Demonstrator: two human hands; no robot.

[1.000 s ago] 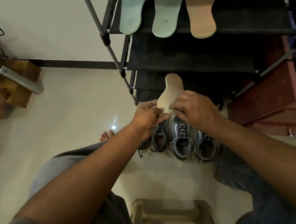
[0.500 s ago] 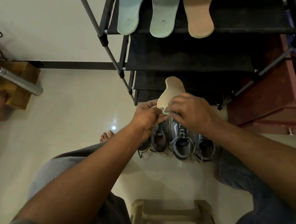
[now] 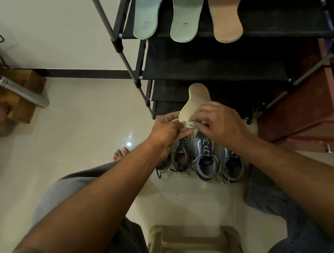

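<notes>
Seated before a shoe rack (image 3: pixel 227 62), a person's left hand (image 3: pixel 168 133) and right hand (image 3: pixel 217 125) both pinch the near end of a tan insole (image 3: pixel 197 98), fingers curled on it and its far end tipped toward 12 o'clock, just above four sneakers (image 3: pixel 206 163) on the floor (image 3: pixel 80 135). Three other insoles (image 3: pixel 188 10) lie on the top shelf. The last insole appears to be out. The next move likely calls for a lift to the shelf's bare stretch at 1 o'clock.
</notes>
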